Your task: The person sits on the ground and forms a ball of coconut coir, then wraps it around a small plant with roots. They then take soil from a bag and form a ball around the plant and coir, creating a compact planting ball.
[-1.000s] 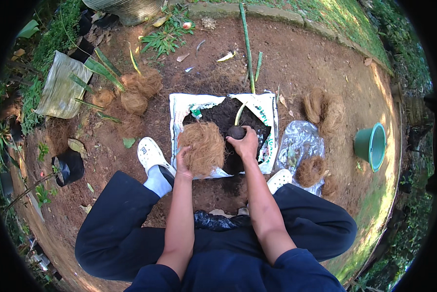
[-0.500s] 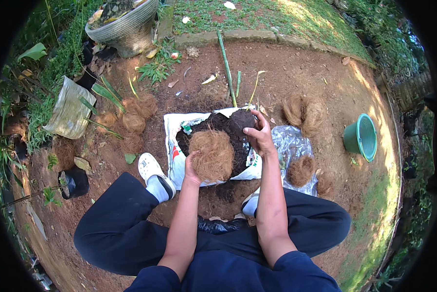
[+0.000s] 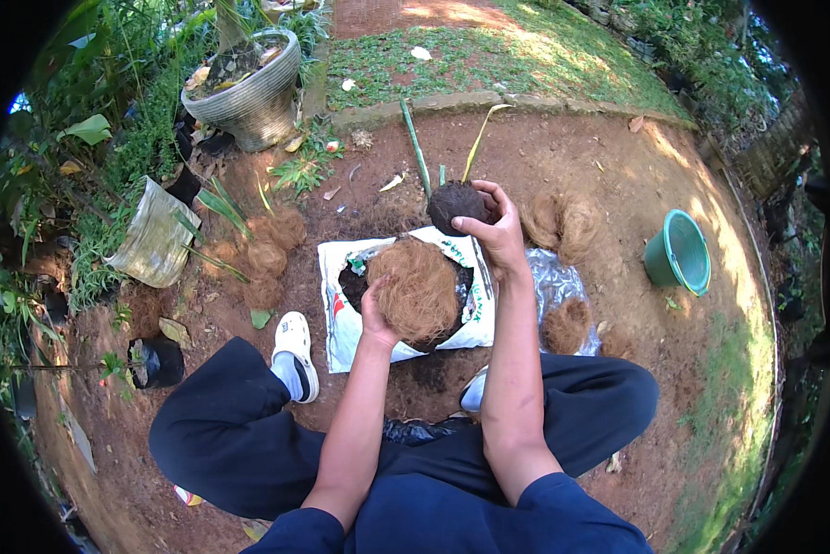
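Observation:
My left hand (image 3: 378, 319) is cupped under the near left side of a loose, round wad of coconut fibre (image 3: 413, 288), fingers mostly hidden beneath it. My right hand (image 3: 501, 233) grips a dark ball of soil (image 3: 452, 205) from its right side, thumb across the near face. A yellow-green leaf (image 3: 475, 148) rises from that ball, and a long green leaf (image 3: 415, 143) stands just behind its left side. Below both hands lies a white sack (image 3: 341, 342), cut open, with dark soil showing around the fibre wad.
More fibre wads (image 3: 567, 226) lie at the right, one on a clear plastic sheet (image 3: 555, 277). A green bucket (image 3: 678, 254) stands farther right. At the left are fibre-wrapped leafy plants (image 3: 267, 258), a curved pale slab (image 3: 156, 235), a black pot (image 3: 156, 362) and a ribbed planter (image 3: 253, 102).
My right hand has raised the soil ball away from the sack, toward the far side. The fibre wad in my left hand has shifted slightly right. The view has tilted a little.

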Motion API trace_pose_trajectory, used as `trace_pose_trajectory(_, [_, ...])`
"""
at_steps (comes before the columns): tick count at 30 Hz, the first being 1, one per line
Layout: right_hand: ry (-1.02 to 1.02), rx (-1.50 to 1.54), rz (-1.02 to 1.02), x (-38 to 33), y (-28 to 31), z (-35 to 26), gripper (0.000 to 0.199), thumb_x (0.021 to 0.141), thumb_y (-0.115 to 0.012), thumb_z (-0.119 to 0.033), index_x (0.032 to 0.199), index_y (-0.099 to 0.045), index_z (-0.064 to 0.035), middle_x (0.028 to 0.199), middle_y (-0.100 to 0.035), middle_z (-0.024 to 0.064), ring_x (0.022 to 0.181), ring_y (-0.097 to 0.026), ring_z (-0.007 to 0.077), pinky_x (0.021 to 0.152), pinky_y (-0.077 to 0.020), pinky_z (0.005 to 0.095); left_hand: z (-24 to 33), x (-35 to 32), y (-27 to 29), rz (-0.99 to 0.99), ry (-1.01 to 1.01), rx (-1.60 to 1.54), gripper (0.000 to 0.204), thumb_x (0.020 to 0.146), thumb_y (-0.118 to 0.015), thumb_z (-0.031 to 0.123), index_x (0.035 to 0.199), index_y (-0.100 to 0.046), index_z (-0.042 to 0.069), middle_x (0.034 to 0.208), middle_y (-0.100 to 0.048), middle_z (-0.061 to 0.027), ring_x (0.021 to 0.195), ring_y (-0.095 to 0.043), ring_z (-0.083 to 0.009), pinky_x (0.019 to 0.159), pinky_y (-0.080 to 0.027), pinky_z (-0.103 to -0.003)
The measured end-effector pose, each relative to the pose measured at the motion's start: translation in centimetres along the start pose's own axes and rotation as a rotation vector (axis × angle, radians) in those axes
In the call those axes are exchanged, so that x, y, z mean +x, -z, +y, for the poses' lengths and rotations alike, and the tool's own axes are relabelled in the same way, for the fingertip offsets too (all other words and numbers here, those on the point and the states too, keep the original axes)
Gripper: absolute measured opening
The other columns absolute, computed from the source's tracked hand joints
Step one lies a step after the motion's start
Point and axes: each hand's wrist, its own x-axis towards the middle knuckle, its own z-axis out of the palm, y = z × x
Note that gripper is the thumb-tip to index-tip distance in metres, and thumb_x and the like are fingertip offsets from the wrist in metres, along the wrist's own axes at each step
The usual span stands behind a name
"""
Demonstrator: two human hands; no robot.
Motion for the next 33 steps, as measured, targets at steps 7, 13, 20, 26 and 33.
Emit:
trace_pose_trajectory(7, [0.186,-0.283,0.028,-0.4,-3.1,-3.5,0.07,0.058,-0.089,-0.016,0.118,-0.058,-0.0015,0.106,-0.062,0.0099,0.094,-0.061,0.0181,0.084,-0.0514,0.031,1.4,-0.2,-6.1,-0.112,-0.081,-0.03,0.045,0.091,-0.053,0.031,0.127,-0.056,0.005,0.123,-0.062,-0.0155,0.113,-0.059,-0.0337,0.1,-0.045,-0.052])
trace_pose_trajectory(13, [0.239,-0.466,0.045,-0.3,-6.0,-5.3,0.068,0.056,-0.09,-0.026,0.115,-0.063,-0.0052,0.101,-0.065,0.009,0.091,-0.064,0.0196,0.08,-0.0525,0.0327,3.2,0.2,-10.6,-0.194,-0.077,-0.049,0.044,0.095,-0.045,0.032,0.127,-0.056,0.005,0.122,-0.062,-0.016,0.112,-0.06,-0.0327,0.1,-0.046,-0.05])
trace_pose_trajectory(20, [0.335,-0.677,0.116,-0.6,-8.6,-5.2,0.063,0.057,-0.089,-0.029,0.109,-0.064,-0.0041,0.1,-0.066,0.01,0.09,-0.065,0.0216,0.08,-0.0521,0.0336,5.4,-0.4,-13.3,-0.241,-0.112,-0.049,0.048,0.095,-0.043,0.038,0.13,-0.054,0.006,0.126,-0.059,-0.0158,0.115,-0.058,-0.0326,0.102,-0.045,-0.051])
trace_pose_trajectory(26, [0.468,-0.888,0.134,-0.6,-10.4,-5.4,0.057,0.058,-0.086,-0.027,0.106,-0.062,-0.0042,0.097,-0.062,0.0118,0.089,-0.063,0.0272,0.081,-0.051,0.0377,7.2,-0.2,-15.1,-0.286,-0.092,0.036,0.049,0.093,-0.049,0.041,0.125,-0.056,0.004,0.121,-0.062,-0.0152,0.11,-0.061,-0.0309,0.099,-0.049,-0.048])
trace_pose_trajectory(33, [0.42,-0.915,0.062,-0.2,-11.2,-5.6,0.063,0.063,-0.085,-0.031,0.115,-0.061,-0.0063,0.106,-0.061,0.0142,0.102,-0.061,0.0303,0.089,-0.0485,0.0398,9.9,0.1,-15.6,-0.175,0.058,0.3,0.065,0.085,-0.062,0.049,0.133,-0.049,0.008,0.125,-0.059,-0.0155,0.11,-0.063,-0.0305,0.097,-0.052,-0.048])
